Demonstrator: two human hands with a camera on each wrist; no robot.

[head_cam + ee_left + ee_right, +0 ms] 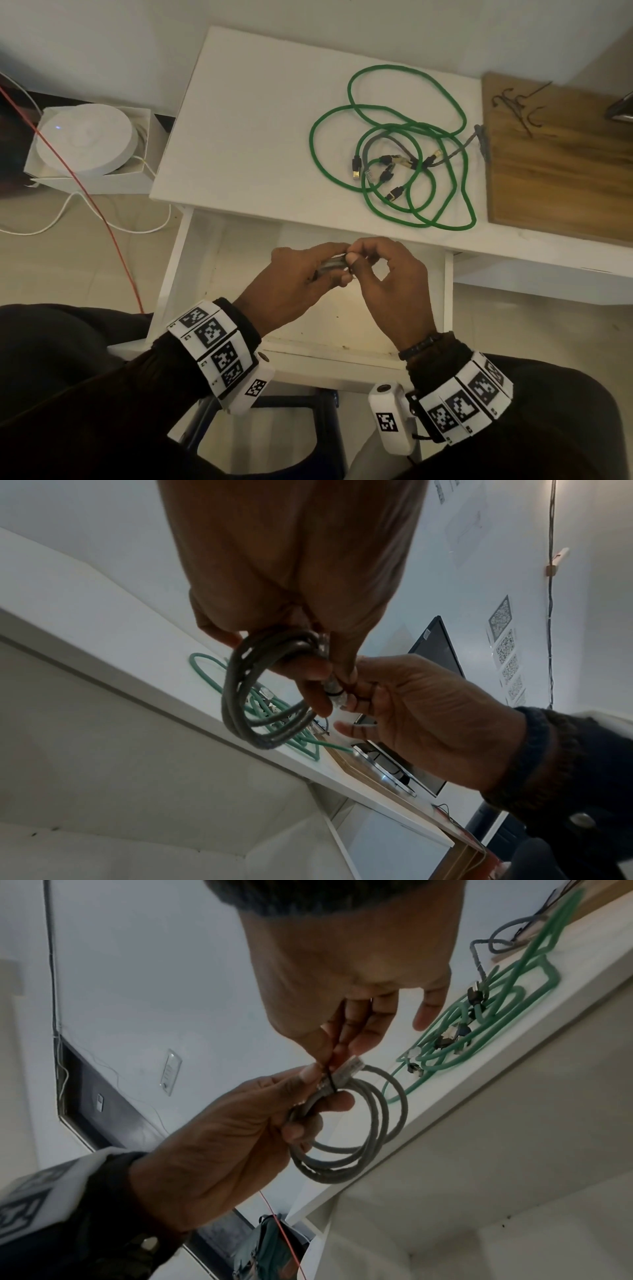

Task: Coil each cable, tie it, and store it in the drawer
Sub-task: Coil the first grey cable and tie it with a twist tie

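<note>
A grey cable (334,263) wound into a small coil (363,1137) hangs from my left hand (322,274), whose fingers and thumb grip the bunched strands. My right hand (359,257) pinches a thin black tie (330,1080) wrapped round the strands beside a clear plug. Both hands hover over the open white drawer (342,329). Loose green cables (390,150), tangled with another grey cable (455,154), lie on the white table (257,137) beyond the hands.
A wooden board (561,171) with several black ties (513,102) sits at the table's right end. A white box with a round device (85,144) stands on the floor to the left, with a red wire (102,219) running past it.
</note>
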